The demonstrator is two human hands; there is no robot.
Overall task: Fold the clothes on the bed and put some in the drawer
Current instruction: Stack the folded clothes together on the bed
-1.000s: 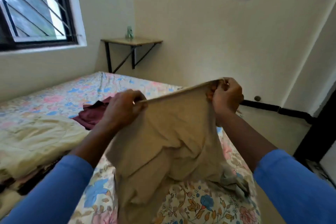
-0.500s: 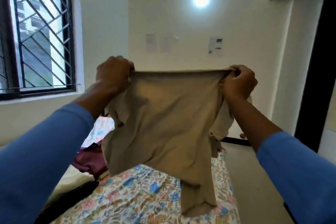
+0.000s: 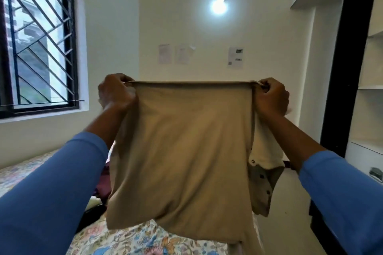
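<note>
A tan garment (image 3: 186,151) hangs spread in the air in front of me, its top edge pulled taut. My left hand (image 3: 116,93) grips the top left corner and my right hand (image 3: 270,96) grips the top right corner. A lighter lining with buttons shows along the garment's right side. Its lower edge hangs just above the floral bed sheet (image 3: 141,240). A maroon garment (image 3: 102,184) lies on the bed behind it, mostly hidden.
A barred window (image 3: 39,43) is on the left wall. White shelves (image 3: 371,89) and a dark door frame (image 3: 342,68) stand at the right. A lit bulb and several papers are on the far wall. Floor runs along the bed's right side.
Both hands have raised the tan garment higher and drawn it wider, so it now hangs flat and taut. The view has tilted up toward the wall.
</note>
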